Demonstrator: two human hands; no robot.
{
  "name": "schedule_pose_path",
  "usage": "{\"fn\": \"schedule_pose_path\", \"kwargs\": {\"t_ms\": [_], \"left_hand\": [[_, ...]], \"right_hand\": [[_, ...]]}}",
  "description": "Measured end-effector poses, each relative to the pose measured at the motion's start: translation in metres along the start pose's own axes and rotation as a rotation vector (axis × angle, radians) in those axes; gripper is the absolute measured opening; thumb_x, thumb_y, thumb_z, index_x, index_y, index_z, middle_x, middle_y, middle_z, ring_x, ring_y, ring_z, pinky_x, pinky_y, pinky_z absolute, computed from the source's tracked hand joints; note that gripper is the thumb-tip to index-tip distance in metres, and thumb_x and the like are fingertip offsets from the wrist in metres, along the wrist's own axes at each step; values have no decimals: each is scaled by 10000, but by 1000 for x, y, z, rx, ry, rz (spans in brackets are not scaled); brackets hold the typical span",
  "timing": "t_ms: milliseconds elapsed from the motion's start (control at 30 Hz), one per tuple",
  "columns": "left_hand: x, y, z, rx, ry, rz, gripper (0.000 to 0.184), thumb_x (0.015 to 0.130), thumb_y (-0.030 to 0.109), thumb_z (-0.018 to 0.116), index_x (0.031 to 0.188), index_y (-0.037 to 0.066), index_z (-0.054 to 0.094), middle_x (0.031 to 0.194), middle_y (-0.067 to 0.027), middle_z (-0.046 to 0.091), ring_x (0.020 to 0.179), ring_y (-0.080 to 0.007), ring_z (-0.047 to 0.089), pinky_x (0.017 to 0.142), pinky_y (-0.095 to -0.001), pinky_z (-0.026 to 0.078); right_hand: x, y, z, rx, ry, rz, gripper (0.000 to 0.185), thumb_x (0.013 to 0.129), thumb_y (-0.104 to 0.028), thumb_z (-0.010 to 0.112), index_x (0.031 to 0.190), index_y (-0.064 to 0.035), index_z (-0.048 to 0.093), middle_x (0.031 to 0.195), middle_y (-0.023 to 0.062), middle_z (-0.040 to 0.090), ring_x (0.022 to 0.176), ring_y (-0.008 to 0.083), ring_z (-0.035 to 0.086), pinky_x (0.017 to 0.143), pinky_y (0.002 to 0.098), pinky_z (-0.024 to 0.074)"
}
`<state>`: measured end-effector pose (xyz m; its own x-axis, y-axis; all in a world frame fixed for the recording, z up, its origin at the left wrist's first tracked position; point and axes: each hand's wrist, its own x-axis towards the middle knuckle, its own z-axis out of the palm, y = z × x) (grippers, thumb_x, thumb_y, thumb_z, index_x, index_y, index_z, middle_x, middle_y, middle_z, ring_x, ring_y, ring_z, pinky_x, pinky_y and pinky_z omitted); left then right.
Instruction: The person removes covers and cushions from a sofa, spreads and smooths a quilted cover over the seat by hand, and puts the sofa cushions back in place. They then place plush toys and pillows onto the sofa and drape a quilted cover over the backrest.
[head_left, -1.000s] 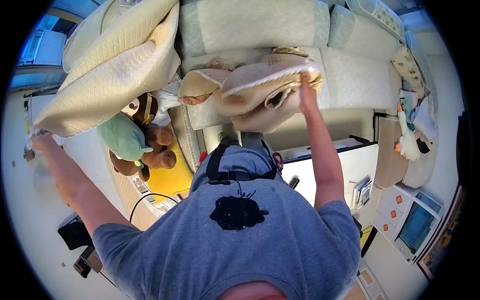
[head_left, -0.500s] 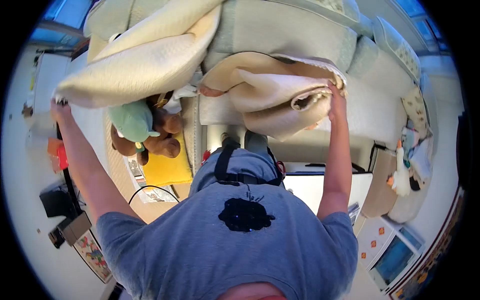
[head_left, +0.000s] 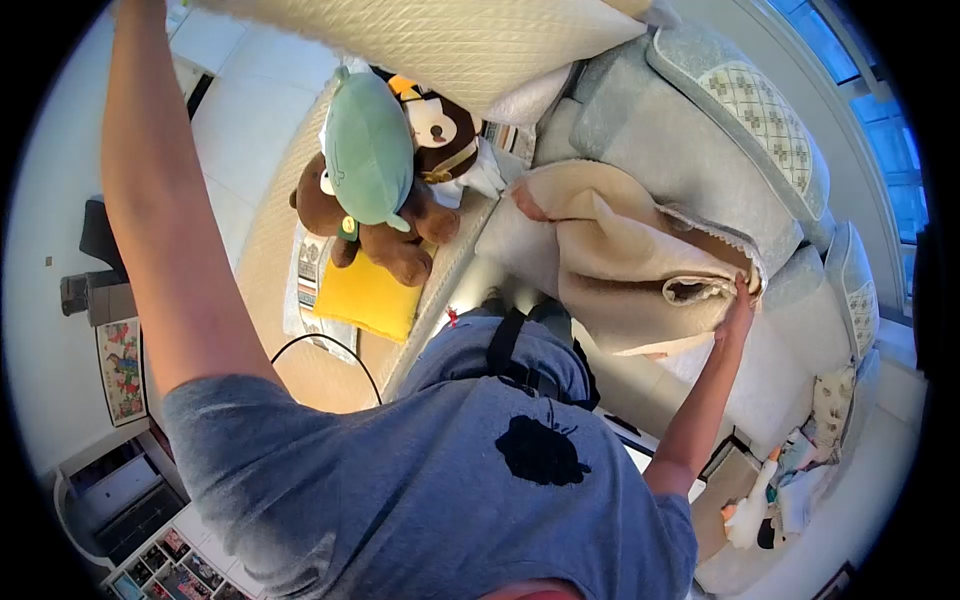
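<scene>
A cream quilted sofa cover is spread between my hands, in two visible parts. Its left part [head_left: 430, 50] hangs raised across the top of the view, stretching toward my left hand [head_left: 141, 8]. That hand is held high at the top edge, its fingers cut off by the frame. My right hand [head_left: 741, 300] is closed on the rim of the cover's bunched, folded part [head_left: 620, 250], where the lace-like edge curls into a roll. This folded part lies over the grey sofa seat [head_left: 640, 130].
Left of my legs, a green plush toy [head_left: 368, 145] lies on a brown plush toy [head_left: 385, 250], near another plush [head_left: 440, 130] and a yellow cushion [head_left: 370, 298]. Sofa back cushions [head_left: 760, 110] line the right. A white goose plush [head_left: 748, 515] sits lower right.
My left arm has swung up and forward, lifting its part of the cover and exposing more of the plush toys. My body and view have turned; my right hand keeps hold of the folded part.
</scene>
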<state>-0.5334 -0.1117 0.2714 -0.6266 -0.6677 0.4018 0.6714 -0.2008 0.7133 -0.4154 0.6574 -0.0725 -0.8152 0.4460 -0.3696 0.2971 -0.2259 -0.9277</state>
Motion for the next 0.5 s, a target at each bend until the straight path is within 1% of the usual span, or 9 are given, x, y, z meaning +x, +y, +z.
{"fn": "schedule_pose_path", "kwargs": {"t_ms": [67, 200, 267, 300, 333, 367, 433, 467, 500], "left_hand": [[-1, -3, -73, 49, 98, 31, 332, 806, 312, 476, 1025, 65, 504, 970, -112, 527, 859, -216, 516, 797, -387, 399], [-33, -43, -227, 188, 417, 36, 266, 752, 204, 507, 939, 16, 525, 916, -113, 560, 810, -253, 552, 723, -374, 452], [-63, -69, -297, 283, 541, -30, 229, 733, 165, 503, 897, 8, 534, 870, -113, 567, 771, -256, 557, 662, -377, 458], [-81, -87, -338, 371, 557, -109, 211, 726, 154, 490, 876, 14, 539, 837, -113, 566, 745, -250, 552, 619, -383, 451], [-101, -104, -386, 491, 517, -203, 194, 720, 142, 478, 856, 19, 543, 804, -113, 565, 719, -244, 547, 576, -390, 445], [-128, -127, -454, 821, 179, -276, 180, 714, 130, 466, 835, 24, 547, 772, -113, 564, 693, -238, 542, 533, -396, 438], [-170, -159, -443, 511, 1013, -587, 329, 783, 273, 402, 973, 43, 541, 914, -120, 563, 754, -261, 545, 601, -456, 441], [-200, -159, -431, 390, 848, -875, 394, 796, 263, 448, 1067, -22, 431, 946, -161, 516, 859, -250, 518, 741, -435, 423], [-228, -162, -385, 584, 814, -610, 465, 789, 277, 463, 1113, -52, 413, 1065, -189, 476, 1026, -270, 451, 830, -445, 377]], "right_hand": [[2, 3, -1, 0, -7, -17, 428, 735, -223, 611, 1100, -35, 491, 1013, 88, 556, 878, 211, 558, 766, 324, 454], [5, 12, -9, 46, -5, -11, 422, 744, -229, 611, 1101, -38, 492, 1012, 87, 559, 880, 206, 559, 758, 317, 458], [-1, 10, -8, 73, -5, -1, 384, 740, -183, 613, 1076, -30, 508, 1005, 80, 557, 878, 199, 548, 765, 310, 442], [-1, 8, -8, 75, -6, -11, 384, 740, -183, 613, 1076, -30, 508, 1005, 80, 557, 878, 199, 548, 765, 310, 442], [-1, 8, -8, 52, -17, -35, 383, 740, -179, 613, 1076, -27, 507, 1006, 78, 556, 884, 194, 544, 769, 306, 438], [-1, 9, -8, 28, -30, -58, 383, 741, -175, 614, 1075, -24, 506, 1007, 76, 555, 890, 189, 540, 773, 303, 434], [-2, 3, -6, 13, -52, -85, 393, 735, -171, 620, 1077, -16, 505, 1012, 76, 551, 894, 185, 534, 778, 298, 428], [-11, -5, 2, 15, -73, -72, 392, 733, -166, 622, 1075, -14, 507, 1012, 76, 551, 896, 185, 532, 777, 298, 425], [-20, -14, 10, 16, -92, -58, 391, 730, -160, 623, 1073, -11, 509, 1011, 77, 552, 897, 184, 529, 776, 299, 423]]}}
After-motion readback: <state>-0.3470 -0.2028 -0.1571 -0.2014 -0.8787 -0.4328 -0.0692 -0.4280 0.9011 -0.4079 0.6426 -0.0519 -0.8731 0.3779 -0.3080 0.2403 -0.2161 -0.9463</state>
